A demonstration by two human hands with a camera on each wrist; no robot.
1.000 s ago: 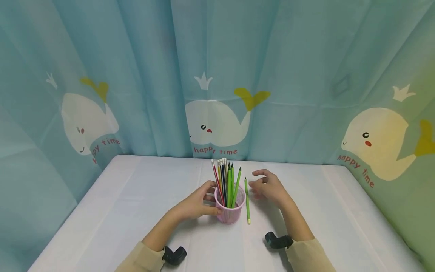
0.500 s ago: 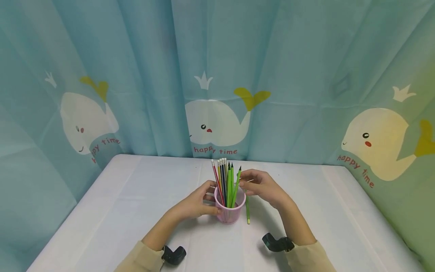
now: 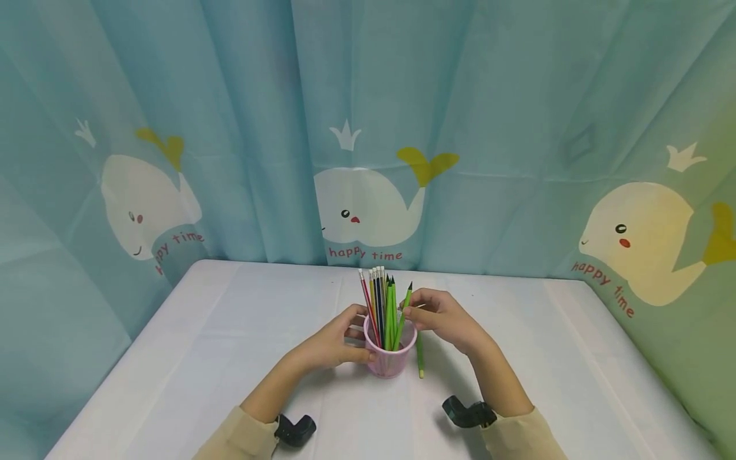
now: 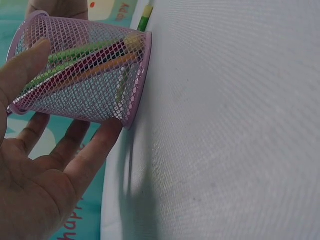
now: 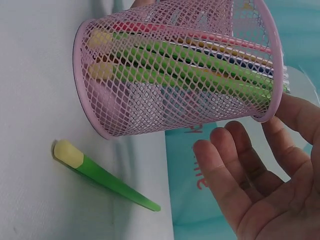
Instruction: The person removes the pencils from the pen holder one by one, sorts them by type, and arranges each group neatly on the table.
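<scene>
A pink mesh pencil cup (image 3: 388, 364) stands upright on the table, holding several pencils: green ones (image 3: 390, 319) with dark points up, and red, yellow and dark ones with white ends up. My left hand (image 3: 328, 342) holds the cup from its left side, thumb on the near side and fingers behind, as the left wrist view also shows. At the right of the rim, my right hand (image 3: 445, 319) pinches the rightmost green pencil (image 3: 404, 312) between thumb and index finger, below its point. Another green pencil (image 5: 107, 180) with a pale yellow end lies on the table right of the cup.
The white-covered table (image 3: 230, 345) reaches back to a blue curtain (image 3: 506, 128) printed with whales. Dark wrist cameras (image 3: 468, 412) sit at both cuffs.
My right hand has moved left from beside the lying pencil to the cup rim and taken hold of a green pencil, whose tip has shifted slightly right. The left hand stays on the cup.
</scene>
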